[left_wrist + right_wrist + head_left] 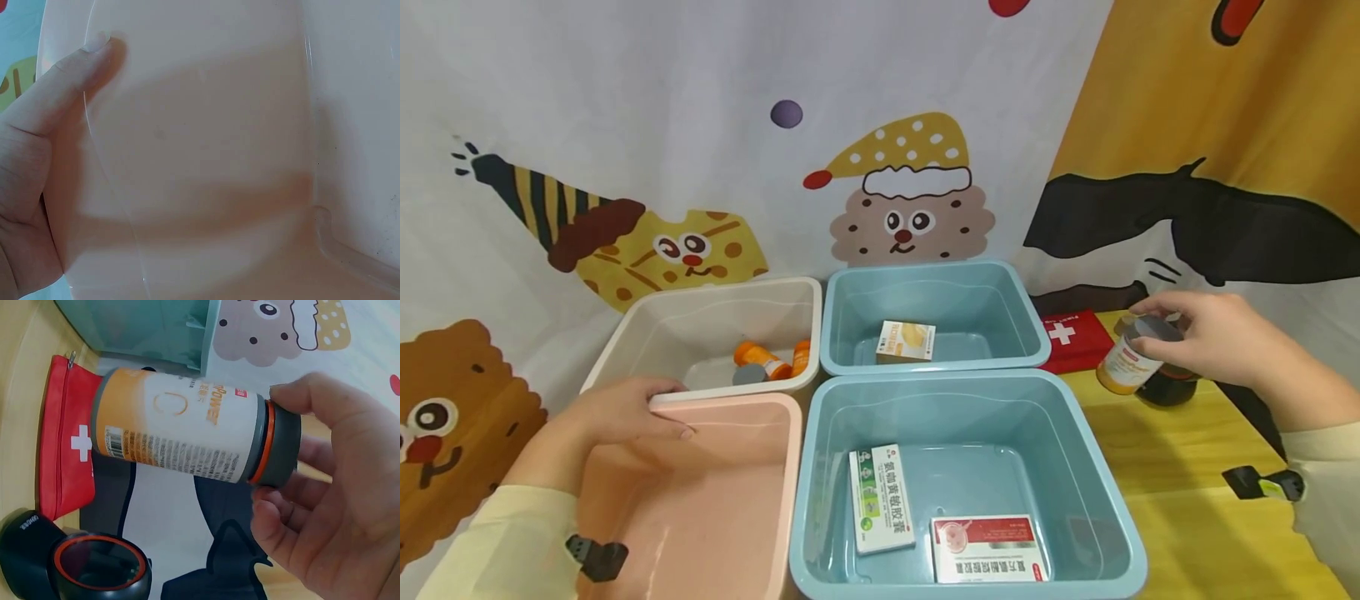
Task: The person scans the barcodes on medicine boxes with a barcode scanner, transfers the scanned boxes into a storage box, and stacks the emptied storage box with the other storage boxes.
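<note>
My right hand (pixel 1213 337) grips a white and orange supplement bottle (pixel 181 425) by its grey lid (pixel 284 447), fingers curled round the lid. In the head view the bottle is tilted above the yellow table at the right, beside a dark, round-topped object (pixel 100 565). A red first aid pouch (pixel 69 437) with a white cross lies behind it, by the blue bin. At the left, my left hand (pixel 628 408) holds the far rim of the pink bin (pixel 715 500), its thumb (pixel 81 69) over the inside wall and the other fingers hidden behind the rim.
A white bin (pixel 662 321) at the back left holds orange pill bottles (pixel 763 360). The back blue bin (pixel 936 287) contains a small yellow and white box (pixel 906 342). Inside the front blue bin (pixel 970 408) lie a green and white box (pixel 882 500) and a red and white box (pixel 988 550). A printed curtain (pixel 700 100) hangs behind.
</note>
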### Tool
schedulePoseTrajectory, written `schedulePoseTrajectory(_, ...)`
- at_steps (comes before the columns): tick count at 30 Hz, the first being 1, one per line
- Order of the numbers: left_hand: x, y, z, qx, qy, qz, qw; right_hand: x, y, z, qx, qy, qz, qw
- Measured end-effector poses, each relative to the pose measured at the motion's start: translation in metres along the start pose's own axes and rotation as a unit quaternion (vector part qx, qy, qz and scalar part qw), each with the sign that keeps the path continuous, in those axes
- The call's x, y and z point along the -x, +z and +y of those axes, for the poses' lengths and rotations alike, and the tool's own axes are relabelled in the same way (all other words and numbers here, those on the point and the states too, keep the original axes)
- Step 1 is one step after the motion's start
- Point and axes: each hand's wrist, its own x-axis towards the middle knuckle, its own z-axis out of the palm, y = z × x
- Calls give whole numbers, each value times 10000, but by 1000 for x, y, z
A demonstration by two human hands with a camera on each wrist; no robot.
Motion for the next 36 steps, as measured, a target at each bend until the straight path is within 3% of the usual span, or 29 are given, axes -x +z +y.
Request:
schedulePoseTrajectory(9,-1,0,-1,-99,34,45,9999,11,2,10,-47,-759,5,9971)
schedulePoseTrajectory(19,-1,0,-1,74,-24,-34,10000,14,3,14,16,-703,-101,9975)
schedulePoseTrajectory(24,-2,1,-1,-51,80,7,10000,14,4,14,-18,-661,-219,9976)
schedulePoseTrajectory(27,-2,1,-1,-51,69,24,10000,12,4,14,-72,-916,-279,9954)
schedulePoseTrajectory(33,-2,0,-1,-107,56,38,9999,5,4,16,-188,-1923,-297,9807)
schedulePoseTrajectory(36,-1,1,-1,-111,26,41,9999,1,3,15,-225,-2008,-407,9785)
